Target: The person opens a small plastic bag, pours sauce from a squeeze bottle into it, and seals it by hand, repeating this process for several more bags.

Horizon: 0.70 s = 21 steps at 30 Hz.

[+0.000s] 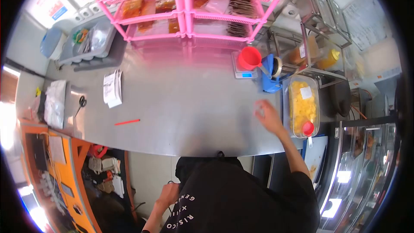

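My right hand [267,115] is raised over the right part of the steel table [181,99], fingers curled with the thumb near the index finger; whether anything small is between them I cannot make out. Beyond it, a red measuring cup [249,58] sits on a digital scale [246,74] with a lit display, beside a blue holder [271,80]. To its right is a clear tub of yellow food [302,103] with a small red scoop [308,128] in it. My left hand [169,194] is low by my black shirt, fingers bent, their tips hidden.
Pink tiered racks [187,11] with bagged food stand at the back. A metal shelf [306,39] is at the right. Leftward lie papers [113,88], a red stick [127,122], black scissors [82,102] and a grey bin [88,43]. Orange shelving [64,164] stands below left.
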Each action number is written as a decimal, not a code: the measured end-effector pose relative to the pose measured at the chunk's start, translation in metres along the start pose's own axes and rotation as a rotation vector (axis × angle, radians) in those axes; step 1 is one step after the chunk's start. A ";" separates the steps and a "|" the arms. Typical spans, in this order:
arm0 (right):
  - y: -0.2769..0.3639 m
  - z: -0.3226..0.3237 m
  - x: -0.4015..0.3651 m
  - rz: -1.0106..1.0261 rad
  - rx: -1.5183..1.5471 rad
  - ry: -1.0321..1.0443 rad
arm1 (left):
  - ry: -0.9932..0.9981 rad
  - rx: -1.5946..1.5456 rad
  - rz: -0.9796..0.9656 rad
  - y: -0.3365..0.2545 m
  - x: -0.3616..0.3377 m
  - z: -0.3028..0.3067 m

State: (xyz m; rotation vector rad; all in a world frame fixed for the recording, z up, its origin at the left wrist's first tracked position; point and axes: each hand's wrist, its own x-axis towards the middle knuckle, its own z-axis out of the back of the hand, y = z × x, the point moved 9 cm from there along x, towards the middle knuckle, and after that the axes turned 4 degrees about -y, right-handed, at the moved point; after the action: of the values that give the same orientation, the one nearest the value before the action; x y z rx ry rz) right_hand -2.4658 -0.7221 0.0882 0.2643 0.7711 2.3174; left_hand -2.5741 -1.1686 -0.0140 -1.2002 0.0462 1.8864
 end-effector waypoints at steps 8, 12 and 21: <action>-0.065 0.024 0.129 -0.238 -0.755 -0.462 | 0.033 -0.258 -0.035 0.023 0.029 0.083; -0.025 0.021 0.127 -0.193 -0.674 -0.374 | -0.116 -0.371 0.015 0.025 0.043 0.142; -0.083 -0.004 0.137 -0.374 0.146 -0.456 | -0.345 -0.513 -0.395 -0.083 0.181 0.264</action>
State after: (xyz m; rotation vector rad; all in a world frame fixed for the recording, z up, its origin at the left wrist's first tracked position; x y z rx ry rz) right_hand -2.5258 -0.5844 0.0331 0.6310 0.6871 1.7618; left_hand -2.7341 -0.8820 0.0241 -1.0845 -0.8456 1.7651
